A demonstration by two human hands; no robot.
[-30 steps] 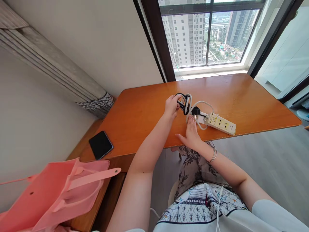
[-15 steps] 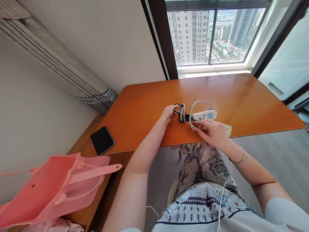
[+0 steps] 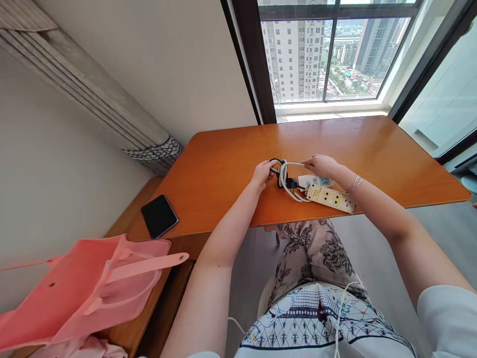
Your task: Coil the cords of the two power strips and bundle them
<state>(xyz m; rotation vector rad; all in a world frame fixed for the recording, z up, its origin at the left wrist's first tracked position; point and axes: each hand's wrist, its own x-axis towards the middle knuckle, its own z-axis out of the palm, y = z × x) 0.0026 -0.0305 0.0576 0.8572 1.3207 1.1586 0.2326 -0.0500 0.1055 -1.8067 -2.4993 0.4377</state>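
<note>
My left hand (image 3: pixel 263 174) is closed around the left side of a looped bundle of black and white cables (image 3: pixel 282 175) on the wooden table. My right hand (image 3: pixel 321 164), to the right of the bundle, pinches a white cable (image 3: pixel 294 163) stretched between the two hands. Below that hand lies a white power strip (image 3: pixel 316 181) with blue sockets, partly covered by my forearm. In front of it, near the table's edge, rests a yellowed power strip (image 3: pixel 330 197) with several sockets. A black plug (image 3: pixel 292 183) sits between the bundle and the strips.
A dark tablet or phone (image 3: pixel 159 217) lies at the left end of the wooden table (image 3: pixel 223 164). Further left, a pink open bag (image 3: pixel 93 288) stands on a lower wooden surface. A window (image 3: pixel 331 59) is behind the table, and a tied curtain (image 3: pixel 112 109) hangs at the left.
My right hand has moved up and away from the table's front edge, drawing the white cable with it. The yellowed strip is now more exposed. My left hand keeps its grip.
</note>
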